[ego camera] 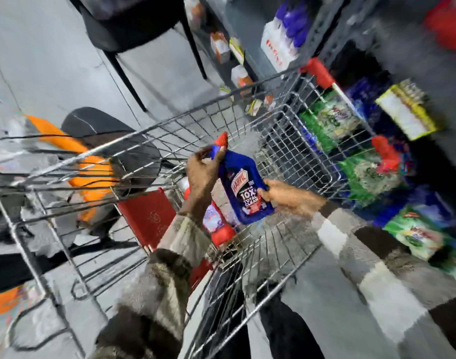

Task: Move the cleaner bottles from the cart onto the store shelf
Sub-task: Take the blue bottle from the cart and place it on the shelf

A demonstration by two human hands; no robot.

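Observation:
I hold a blue cleaner bottle [243,189] with a red cap over the wire cart [294,156]. My left hand [203,169] grips its neck just below the cap. My right hand [281,194] grips its lower right edge. The bottle is tilted, cap toward the upper left. Under it, inside the cart, lies a red cleaner bottle [219,224], partly hidden by my left sleeve. The dark store shelf [392,60] stands to the right of the cart. The whole view is blurred by motion.
Green and blue packets [330,120] and a yellow box [408,110] fill the shelves at right; white and purple bottles [286,29] sit higher up. A red flap [146,216] stands in the cart. A black chair [133,29] and an orange object [92,174] lie to the left.

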